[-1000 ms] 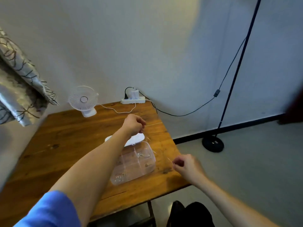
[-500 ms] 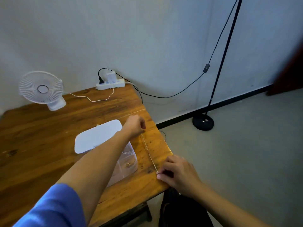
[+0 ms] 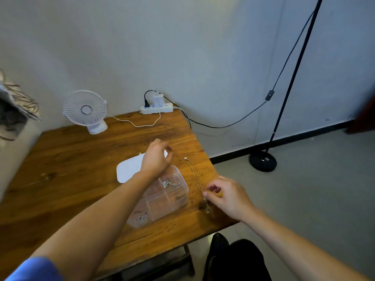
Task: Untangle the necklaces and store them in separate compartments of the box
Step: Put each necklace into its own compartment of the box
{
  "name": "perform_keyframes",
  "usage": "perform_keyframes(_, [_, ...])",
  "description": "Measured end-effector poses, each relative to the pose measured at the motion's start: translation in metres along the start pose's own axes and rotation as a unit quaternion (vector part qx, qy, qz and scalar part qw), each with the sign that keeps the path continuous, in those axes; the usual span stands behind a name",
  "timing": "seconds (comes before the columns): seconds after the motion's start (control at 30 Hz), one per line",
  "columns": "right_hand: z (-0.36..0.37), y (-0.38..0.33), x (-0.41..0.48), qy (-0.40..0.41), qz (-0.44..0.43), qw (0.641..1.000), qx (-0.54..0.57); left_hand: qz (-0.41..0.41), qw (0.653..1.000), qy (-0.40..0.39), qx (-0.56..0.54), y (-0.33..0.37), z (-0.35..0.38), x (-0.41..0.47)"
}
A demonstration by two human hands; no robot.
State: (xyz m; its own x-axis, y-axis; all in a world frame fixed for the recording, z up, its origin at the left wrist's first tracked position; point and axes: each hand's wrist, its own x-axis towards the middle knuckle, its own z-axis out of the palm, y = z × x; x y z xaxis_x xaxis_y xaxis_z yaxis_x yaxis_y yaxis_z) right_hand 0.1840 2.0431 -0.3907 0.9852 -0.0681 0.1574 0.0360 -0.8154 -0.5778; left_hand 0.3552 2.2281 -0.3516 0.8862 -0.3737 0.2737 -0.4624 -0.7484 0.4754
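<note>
let go since 0.5 s ago: necklace (image 3: 196, 179) now flat on table (image 3: 81, 169), at 3 o'clock of box (image 3: 181, 180). left hand (image 3: 155, 159), right hand (image 3: 229, 196) both loosely open, holding nothing.

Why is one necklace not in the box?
One thin necklace lies stretched out on the wooden table, right of the clear box, close to the table's edge. Other jewellery already sits in the compartments.

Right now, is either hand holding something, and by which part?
Nothing is clearly held. The left hand is open above the box. The right hand is at the chain's near end; whether it pinches it cannot be told.
</note>
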Motion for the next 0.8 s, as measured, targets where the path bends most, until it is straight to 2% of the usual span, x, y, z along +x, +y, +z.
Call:
perform_keyframes(0.23, [0.037, -0.05, 0.093, 0.026, 0.072, 0.988, 0.131, -0.145, 0.983, 0.108, 0.035, -0.069, -0.038, -0.112])
perform_keyframes(0.33, [0.056, -0.074, 0.127, 0.013, 0.153, 0.965, 0.212, -0.182, 0.981, 0.071, -0.005, -0.085, -0.035, -0.153])
perform_keyframes(0.4, [0.069, -0.086, 0.142, 0.008, 0.214, 0.936, 0.28, -0.204, 0.978, 0.038, -0.019, -0.09, -0.029, -0.169])
perform_keyframes(0.53, [0.087, -0.1, 0.141, 0.004, 0.282, 0.879, 0.385, -0.183, 0.981, 0.03, -0.06, -0.109, -0.028, -0.177])
perform_keyframes(0.67, [0.095, -0.108, 0.131, 0.007, 0.296, 0.858, 0.419, -0.17, 0.981, 0.041, -0.085, -0.131, -0.033, -0.175])
perform_keyframes(0.8, [0.094, -0.102, 0.155, 0.017, 0.355, 0.84, 0.41, -0.179, 0.979, 0.04, -0.088, -0.139, -0.027, -0.177])
